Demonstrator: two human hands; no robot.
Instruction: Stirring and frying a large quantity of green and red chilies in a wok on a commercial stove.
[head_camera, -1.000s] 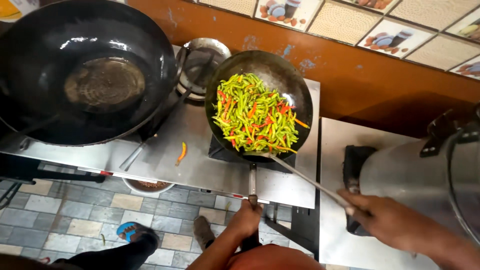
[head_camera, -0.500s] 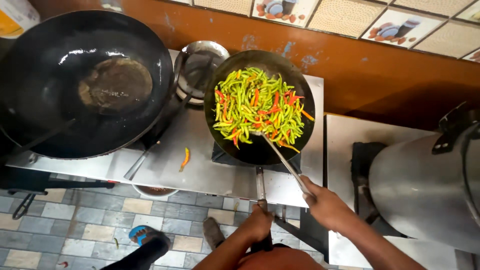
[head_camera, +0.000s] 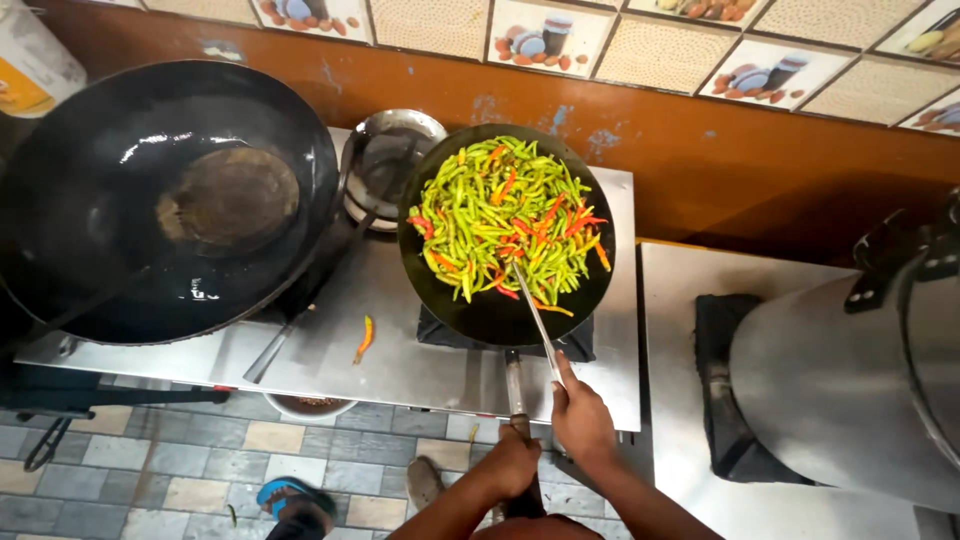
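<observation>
Far wall (head_camera: 700, 170) was painted orange-brown with scuffed pale patches. Above it ran a band of cream tiles (head_camera: 600, 45), some patterned, some showing pictures of jars and food. Steel counter (head_camera: 400, 360) stood against the wall, surface dull and reflective. A second steel surface (head_camera: 670, 330) sat to the right, slightly apart. Floor (head_camera: 150, 470) near the viewer was small square tiles in mixed grey, beige and brown, grout lines dark. Light was even and soft, with a shadow on the wall at far right.
</observation>
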